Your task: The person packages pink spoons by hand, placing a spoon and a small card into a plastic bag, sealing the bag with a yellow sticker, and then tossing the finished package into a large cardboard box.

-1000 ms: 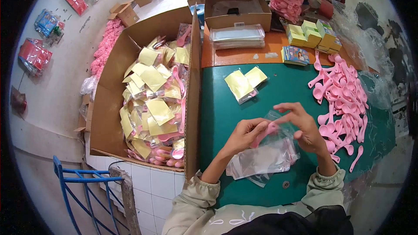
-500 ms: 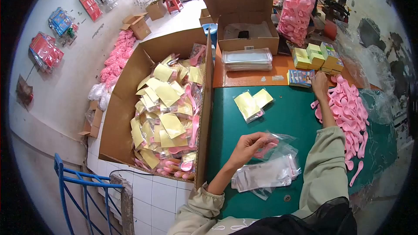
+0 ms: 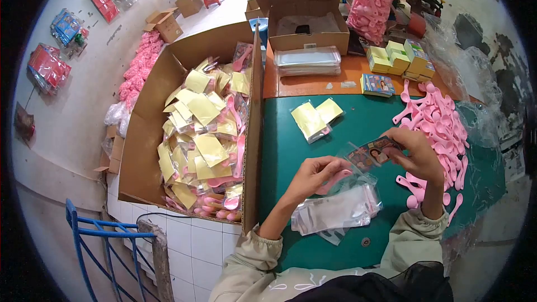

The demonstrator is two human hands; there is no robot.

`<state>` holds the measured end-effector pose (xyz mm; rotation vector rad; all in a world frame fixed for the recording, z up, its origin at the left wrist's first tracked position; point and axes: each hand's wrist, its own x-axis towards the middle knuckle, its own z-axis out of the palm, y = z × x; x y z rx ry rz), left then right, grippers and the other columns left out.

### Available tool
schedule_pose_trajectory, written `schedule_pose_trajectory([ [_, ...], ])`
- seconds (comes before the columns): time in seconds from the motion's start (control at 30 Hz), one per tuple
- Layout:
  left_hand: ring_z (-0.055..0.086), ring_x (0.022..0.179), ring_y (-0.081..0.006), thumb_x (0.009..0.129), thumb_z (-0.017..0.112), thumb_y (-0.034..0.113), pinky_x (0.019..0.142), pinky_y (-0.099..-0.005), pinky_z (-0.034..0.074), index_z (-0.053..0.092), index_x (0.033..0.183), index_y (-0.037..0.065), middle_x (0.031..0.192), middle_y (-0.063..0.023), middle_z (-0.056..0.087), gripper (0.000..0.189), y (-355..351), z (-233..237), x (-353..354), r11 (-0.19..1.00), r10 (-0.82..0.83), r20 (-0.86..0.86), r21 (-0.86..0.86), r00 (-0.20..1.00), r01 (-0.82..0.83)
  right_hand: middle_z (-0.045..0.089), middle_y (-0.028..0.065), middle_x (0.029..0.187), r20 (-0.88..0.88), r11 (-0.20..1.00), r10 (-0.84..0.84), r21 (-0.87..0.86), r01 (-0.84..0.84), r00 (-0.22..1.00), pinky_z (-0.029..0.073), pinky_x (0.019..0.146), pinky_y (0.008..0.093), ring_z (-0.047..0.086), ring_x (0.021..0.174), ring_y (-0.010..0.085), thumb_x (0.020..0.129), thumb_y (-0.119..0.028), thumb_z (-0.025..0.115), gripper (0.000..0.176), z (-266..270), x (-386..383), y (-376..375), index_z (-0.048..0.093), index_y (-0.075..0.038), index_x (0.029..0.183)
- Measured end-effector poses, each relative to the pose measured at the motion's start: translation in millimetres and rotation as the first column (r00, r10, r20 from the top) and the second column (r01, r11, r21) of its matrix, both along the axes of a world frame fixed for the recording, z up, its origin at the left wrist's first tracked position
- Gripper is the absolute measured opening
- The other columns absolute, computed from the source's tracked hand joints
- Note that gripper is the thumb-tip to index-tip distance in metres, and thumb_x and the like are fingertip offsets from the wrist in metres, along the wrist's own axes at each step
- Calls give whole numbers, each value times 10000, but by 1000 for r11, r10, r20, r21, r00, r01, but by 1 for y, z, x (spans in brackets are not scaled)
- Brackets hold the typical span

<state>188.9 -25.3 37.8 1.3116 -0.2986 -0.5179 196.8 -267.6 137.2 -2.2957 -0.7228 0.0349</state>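
Our right hand (image 3: 417, 156) is back from the card stack (image 3: 377, 85), its grip pinching 1 printed card (image 3: 373, 152) beside the bagged spoon (image 3: 335, 180) held in our left hand (image 3: 313, 176).

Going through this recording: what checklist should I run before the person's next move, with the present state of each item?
1. Left hand has a firm hold on the clear bag: ok.
2. Pink spoon is inside that bag: ok, it shows through the plastic beside the left fingers.
3. Right hand pinches the printed card: ok.
4. Card edge lined up with the bag mouth: cannot tell, the plastic is too clear to see the opening.
5. Stack of empty bags lies below the hands on the green table: ok.
6. Pile of loose spoons lies beside the right hand: ok.
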Motion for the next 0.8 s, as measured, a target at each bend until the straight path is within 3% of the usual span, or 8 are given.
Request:
schedule_pose_trajectory([
  [0.03, 588, 814, -78, 944, 507, 254, 710, -203, 476, 635, 1044, -24, 901, -69, 666, 323, 1, 1, -1, 1000, -14, -1, 15, 1000, 14, 601, 68, 731, 42, 1000, -9, -12, 9, 999, 434, 518, 243, 554, 586, 111, 811, 25, 568, 118, -3, -2, 0, 580, 7, 928],
  [0.13, 585, 791, -72, 944, 508, 259, 689, -201, 479, 642, 1030, -18, 895, -66, 662, 320, 0, 2, -3, 999, -24, 4, 24, 1000, 24, 596, 118, 743, -160, 923, -256, 253, 291, 953, 445, 567, 297, 579, 612, 198, 792, 4, 594, 155, -3, -15, 4, 573, 3, 945],
  [0.23, 591, 794, -77, 947, 500, 245, 692, -200, 479, 646, 1016, -25, 893, -69, 660, 315, -3, 0, -4, 1000, -10, 43, -21, 999, 11, 583, 146, 760, -206, 931, -203, 261, 254, 957, 447, 598, 329, 588, 649, 258, 773, 2, 604, 184, -3, -20, 5, 566, -2, 953],
  [0.33, 600, 804, -79, 946, 497, 215, 710, -205, 478, 646, 1018, -32, 887, -70, 668, 297, -5, -4, -3, 999, -38, 39, 1, 999, 38, 597, 153, 775, 16, 994, -107, -10, 107, 994, 456, 596, 326, 602, 665, 274, 769, 22, 592, 184, -7, -17, 2, 562, -2, 949],
  [0.47, 600, 786, -78, 933, 511, 200, 712, -216, 482, 656, 1008, -26, 880, -69, 678, 278, -7, -6, -4, 998, -27, 77, 63, 997, 22, 607, 169, 805, -96, 994, -104, 14, 106, 990, 461, 612, 331, 598, 701, 331, 758, 15, 598, 182, 3, -19, -1, 566, -8, 936],
  [0.57, 592, 761, -74, 926, 517, 196, 695, -223, 482, 660, 1015, -11, 878, -63, 680, 267, -6, -11, -3, 996, -23, 105, 84, 994, 14, 607, 165, 805, -46, 998, -66, -12, 65, 997, 460, 614, 327, 597, 702, 334, 754, 16, 596, 185, 4, -21, 1, 573, -12, 936],
  [0.67, 587, 751, -72, 928, 513, 196, 682, -228, 479, 660, 1029, -1, 878, -60, 681, 267, -4, -3, -4, 964, -57, 77, 263, 995, 35, 602, 160, 787, -13, 999, -47, 0, 47, 999, 457, 608, 340, 595, 695, 333, 758, 19, 587, 179, 1, -22, 5, 577, -18, 933],
  [0.8, 586, 760, -71, 930, 515, 202, 685, -229, 478, 661, 1036, 4, 882, -60, 683, 268, -3, -4, -4, 983, -33, 88, 182, 996, 16, 587, 157, 772, 47, 994, -101, -32, 102, 994, 446, 602, 364, 584, 696, 340, 773, 8, 582, 160, 2, -27, 9, 570, -23, 929],
])
